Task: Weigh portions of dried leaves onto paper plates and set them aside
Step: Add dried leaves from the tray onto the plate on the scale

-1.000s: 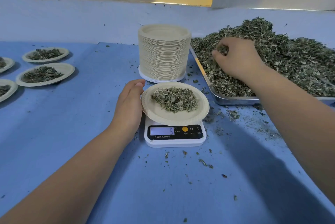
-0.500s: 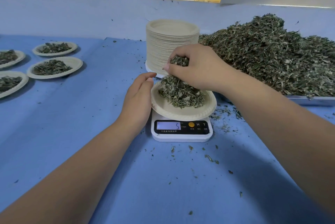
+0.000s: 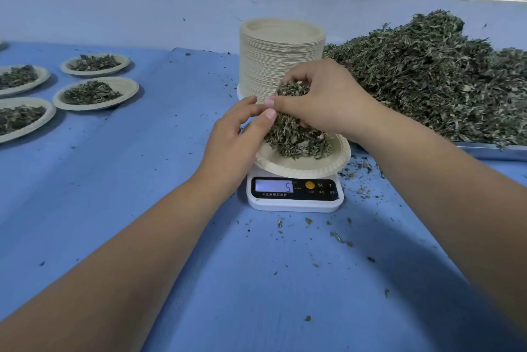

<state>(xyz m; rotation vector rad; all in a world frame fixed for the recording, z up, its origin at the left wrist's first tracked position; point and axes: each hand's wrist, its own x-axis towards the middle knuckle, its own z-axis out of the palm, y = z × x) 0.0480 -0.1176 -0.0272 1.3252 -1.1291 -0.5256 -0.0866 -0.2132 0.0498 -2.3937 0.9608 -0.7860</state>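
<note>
Centre of blue cloth-covered table (image 3: 142,180): white digital kitchen scale (image 3: 295,203). On it: beige round paper plate (image 3: 302,167) holding mound of dried green leaves (image 3: 296,143). Behind: tall stack of beige paper plates (image 3: 273,57). Right: steel tray (image 3: 490,150) under heap of dried leaves (image 3: 427,80). Far left: filled paper plates (image 3: 125,89).

Gripping dried leaves (image 3: 296,137) with the right hand (image 3: 322,100) above the paper plate (image 3: 302,170) on the scale (image 3: 295,204); holding the left hand (image 3: 233,140), fingers relaxed, just left of the scale.

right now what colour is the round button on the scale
Orange-yellow. The round button sits on the black front panel of the white scale, clearest in the head view.
</note>
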